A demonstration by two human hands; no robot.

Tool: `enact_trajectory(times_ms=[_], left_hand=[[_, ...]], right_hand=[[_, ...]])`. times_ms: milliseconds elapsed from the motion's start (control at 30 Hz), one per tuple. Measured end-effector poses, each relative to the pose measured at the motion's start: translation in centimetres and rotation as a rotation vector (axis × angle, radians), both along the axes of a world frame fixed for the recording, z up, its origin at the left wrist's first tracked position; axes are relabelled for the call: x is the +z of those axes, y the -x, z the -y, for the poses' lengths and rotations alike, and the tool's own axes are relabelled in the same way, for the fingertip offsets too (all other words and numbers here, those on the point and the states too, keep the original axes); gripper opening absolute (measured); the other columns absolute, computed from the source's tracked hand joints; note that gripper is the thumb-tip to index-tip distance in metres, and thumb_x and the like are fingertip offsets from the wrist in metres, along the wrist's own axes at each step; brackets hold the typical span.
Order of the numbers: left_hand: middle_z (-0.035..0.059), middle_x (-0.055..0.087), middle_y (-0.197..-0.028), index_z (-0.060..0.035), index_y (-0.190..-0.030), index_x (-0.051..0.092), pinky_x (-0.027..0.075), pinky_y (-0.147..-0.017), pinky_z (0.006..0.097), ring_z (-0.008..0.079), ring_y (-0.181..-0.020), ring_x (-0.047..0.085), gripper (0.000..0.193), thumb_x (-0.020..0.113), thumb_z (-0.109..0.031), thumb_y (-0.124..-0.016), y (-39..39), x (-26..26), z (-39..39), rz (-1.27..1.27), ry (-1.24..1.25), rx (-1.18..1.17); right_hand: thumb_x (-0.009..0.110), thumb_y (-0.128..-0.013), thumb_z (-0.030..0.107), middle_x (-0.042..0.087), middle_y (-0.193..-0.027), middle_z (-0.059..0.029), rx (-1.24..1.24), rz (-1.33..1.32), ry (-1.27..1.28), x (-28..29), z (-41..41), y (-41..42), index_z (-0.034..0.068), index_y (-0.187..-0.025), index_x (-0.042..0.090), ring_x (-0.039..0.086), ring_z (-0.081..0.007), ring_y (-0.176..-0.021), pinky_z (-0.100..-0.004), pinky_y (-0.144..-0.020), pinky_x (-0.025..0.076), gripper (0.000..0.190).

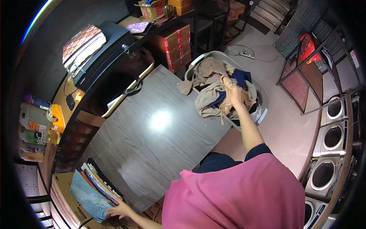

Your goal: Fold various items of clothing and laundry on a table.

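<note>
My right hand (234,94) is down among the clothes in a grey plastic laundry basket (264,106). Its fingers appear closed on a bunched beige garment (227,82) with a cord, though they are blurred and partly hidden. Around it lie a greyish-beige garment (204,100), a brown one (211,66) and dark blue cloth (241,77). Towards the bottom left, my left hand (121,208) rests with fingers spread against the near edge of a stack of folded clothes. A light blue folded garment (90,197) faces outward on that stack.
A grey wood-grain table (160,146) lies before me, the basket at its far right corner. Shelving along the left carries detergent containers (33,128) and a black machine (100,63). Cardboard boxes (65,197) stand by the folded stack. Front-loading washers or dryers (323,174) line the right.
</note>
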State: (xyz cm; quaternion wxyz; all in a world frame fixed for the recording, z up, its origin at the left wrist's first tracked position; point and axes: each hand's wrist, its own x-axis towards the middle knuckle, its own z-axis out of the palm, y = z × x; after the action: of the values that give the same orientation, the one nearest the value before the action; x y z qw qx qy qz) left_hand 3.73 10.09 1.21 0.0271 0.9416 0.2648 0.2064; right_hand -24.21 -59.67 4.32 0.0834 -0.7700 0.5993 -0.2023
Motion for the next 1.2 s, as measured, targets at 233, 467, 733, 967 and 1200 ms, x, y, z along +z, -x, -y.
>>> enact_trajectory(times_ms=[233, 467, 733, 967, 1200], left_hand=[[0.0182, 0.023, -0.148, 0.0006, -0.143, 0.019, 0.017, -0.112, 0.0379, 0.0284, -0.138, 0.020, 0.099, 0.079, -0.023, -0.068, 6.5, 6.5, 32.9, -0.285, 0.701, -1.334], [0.0113, 0.039, -0.137, -0.0017, -0.133, 0.036, 0.037, -0.098, 0.0317, 0.0167, -0.118, 0.044, 0.056, 0.063, -0.018, -0.086, 10.0, -0.8, 41.7, -0.536, 1.973, -1.118], [0.0090, 0.054, -0.118, -0.0014, -0.124, 0.046, 0.049, -0.086, 0.0324, 0.0178, -0.104, 0.056, 0.040, 0.052, -0.027, -0.095, 5.9, 20.7, 36.6, 0.347, 1.886, -0.806], [0.0101, 0.059, -0.116, -0.0034, -0.126, 0.047, 0.051, -0.083, 0.0360, 0.0215, -0.099, 0.060, 0.042, 0.047, -0.032, -0.095, -1.6, 12.4, 19.4, 0.308, 1.853, -0.592], [0.0224, 0.033, -0.136, -0.0069, -0.141, 0.024, 0.054, -0.071, 0.0455, 0.0365, -0.109, 0.052, 0.091, 0.070, -0.049, -0.075, 3.2, -0.9, 17.9, -0.454, 1.516, -0.157]], right_hand=[[0.064, -0.075, 0.008, 0.060, -0.070, -0.0178, 0.523, 0.560, 0.248, 6.6, -7.9, -6.5, 0.002, -0.087, 0.057, 0.060, -0.0342, -0.063, -0.0439, -0.058, 0.047, 0.016], [0.072, -0.067, 0.012, 0.057, -0.113, -0.0178, 1.265, 0.773, 0.114, 13.8, -17.2, -7.5, 0.000, -0.118, 0.053, 0.056, -0.0306, -0.104, -0.0370, -0.090, 0.044, 0.056], [0.074, -0.067, 0.032, 0.030, -0.144, -0.0143, 1.104, 0.120, -0.010, 5.7, -11.1, -3.9, 0.008, -0.139, 0.032, 0.029, -0.0306, -0.133, -0.0560, -0.108, 0.015, 0.086], [0.062, -0.078, 0.014, 0.060, -0.107, -0.0077, 1.041, -0.034, 0.022, -1.8, -8.4, -3.8, 0.008, -0.102, 0.058, 0.050, -0.0253, -0.110, -0.0572, -0.105, 0.021, 0.025], [0.056, -0.081, 0.007, 0.059, -0.077, -0.0177, 1.090, 0.307, -0.263, 6.1, -11.2, -7.1, -0.001, -0.086, 0.054, 0.058, -0.0345, -0.069, -0.0395, -0.061, 0.045, 0.010]])
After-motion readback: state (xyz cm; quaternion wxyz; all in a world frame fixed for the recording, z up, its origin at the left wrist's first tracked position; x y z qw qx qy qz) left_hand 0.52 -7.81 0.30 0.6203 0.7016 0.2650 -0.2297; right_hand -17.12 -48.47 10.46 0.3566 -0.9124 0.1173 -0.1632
